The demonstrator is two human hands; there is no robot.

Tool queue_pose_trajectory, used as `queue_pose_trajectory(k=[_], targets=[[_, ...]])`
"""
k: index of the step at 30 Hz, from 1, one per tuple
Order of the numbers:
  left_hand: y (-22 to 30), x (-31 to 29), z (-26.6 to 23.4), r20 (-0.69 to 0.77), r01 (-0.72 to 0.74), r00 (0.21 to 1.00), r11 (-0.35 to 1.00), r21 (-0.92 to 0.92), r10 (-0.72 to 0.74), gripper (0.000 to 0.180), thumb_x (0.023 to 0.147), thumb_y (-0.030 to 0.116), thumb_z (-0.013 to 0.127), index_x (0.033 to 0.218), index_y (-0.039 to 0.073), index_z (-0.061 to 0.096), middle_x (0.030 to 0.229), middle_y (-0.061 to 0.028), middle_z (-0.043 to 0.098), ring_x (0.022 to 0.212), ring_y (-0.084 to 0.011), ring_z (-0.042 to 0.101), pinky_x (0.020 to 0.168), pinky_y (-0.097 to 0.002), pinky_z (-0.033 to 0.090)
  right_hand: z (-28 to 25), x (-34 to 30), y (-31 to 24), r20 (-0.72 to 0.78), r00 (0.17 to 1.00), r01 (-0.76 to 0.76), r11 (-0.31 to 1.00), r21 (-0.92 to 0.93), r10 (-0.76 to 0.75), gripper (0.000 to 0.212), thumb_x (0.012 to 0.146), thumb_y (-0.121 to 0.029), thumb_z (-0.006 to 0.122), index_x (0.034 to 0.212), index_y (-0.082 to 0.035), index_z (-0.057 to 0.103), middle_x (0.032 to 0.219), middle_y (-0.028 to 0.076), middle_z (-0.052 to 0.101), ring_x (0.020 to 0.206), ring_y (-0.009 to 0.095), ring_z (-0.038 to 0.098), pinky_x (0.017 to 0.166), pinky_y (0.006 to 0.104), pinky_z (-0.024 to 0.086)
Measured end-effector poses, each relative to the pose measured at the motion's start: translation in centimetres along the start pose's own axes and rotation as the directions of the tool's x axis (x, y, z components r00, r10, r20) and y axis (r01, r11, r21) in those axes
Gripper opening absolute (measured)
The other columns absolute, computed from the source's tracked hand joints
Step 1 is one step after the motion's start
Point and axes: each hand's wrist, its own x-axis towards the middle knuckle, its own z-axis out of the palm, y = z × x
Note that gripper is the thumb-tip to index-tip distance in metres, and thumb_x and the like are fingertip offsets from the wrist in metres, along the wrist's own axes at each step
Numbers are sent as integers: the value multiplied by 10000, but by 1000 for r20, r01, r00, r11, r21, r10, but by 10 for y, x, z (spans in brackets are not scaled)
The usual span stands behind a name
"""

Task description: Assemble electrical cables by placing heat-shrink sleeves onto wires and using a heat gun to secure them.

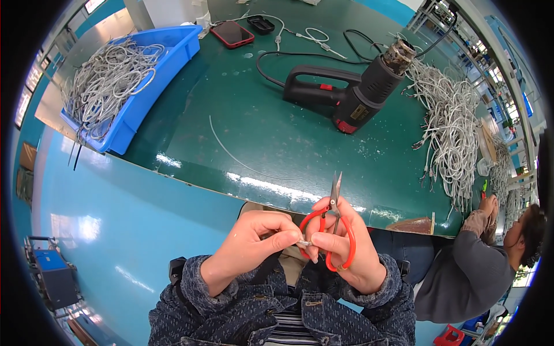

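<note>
Wearing dark patterned jacket (219,323) nearest the lens, open over a striped top (291,328). Looking past it to pale-blue floor (133,219) on the left. Facing green bench (242,138), spanning most of the upper view and catching glare along its near edge. Seeing co-worker (467,282) in dark grey, just past the near right corner. Seeing wire pile (453,132), grey and tangled, heaping along the bench's right side. Seeing blue bin (151,101) at the bench's left end, holding more grey wires (112,81), with a few dark ends hanging over its near side. Seeing heat gun (366,95) between bin and pile, pointing its nozzle to the far right and trailing black cord (323,55). Holding left hand (254,236) and right hand (362,256) close together in front of the near bench edge. Carrying red-handled scissors (333,205) in the right hand, pointing blades away, slightly parted; not making out which right fingers are inside the loops. Seeing phone (232,34) on the far bench, near small black tray (261,24). Seeing thin strand (236,159) curving across bare bench, nearer the hands. Clamping left thumb and index fingertip on small shiny piece (304,243), bringing right fingertips up against its other end; not identifying it at this size.
</note>
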Motion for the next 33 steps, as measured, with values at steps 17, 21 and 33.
queue_pose_trajectory(k=[17, 21, 33], targets=[[-7, -2, 4, -2, 194, 980, 962, -192, -198, 149, 881, 102, 568, 791, -18, 570, 710, 7, 492, 533, -24, 357, 454, -180, 244, -12, -5, 16, 534, 572, 679, -6, -734, -623, 445, 704, 73, 663, 1089, -47, 476, 896, 142, 612, 723, 231, 598, 642, 326, 486], [-7, -5, 5, 1, 229, 971, 933, -278, -238, 157, 888, 111, 564, 796, -16, 572, 717, 3, 500, 535, -30, 359, 459, -181, 254, -13, -7, 17, 569, 546, 706, -28, -707, -615, 509, 663, 109, 675, 1105, -62, 490, 892, 132, 613, 721, 248, 601, 638, 330, 489], [-11, 0, 8, -62, 100, 992, 990, -104, -107, 143, 873, 105, 581, 805, -19, 600, 732, -2, 551, 583, -46, 417, 505, -187, 305, -18, -7, 26, 447, 591, 671, 102, -735, -672, 498, 647, 102, 682, 1094, -66, 542, 866, 135, 603, 716, 253, 602, 617, 319, 493]])
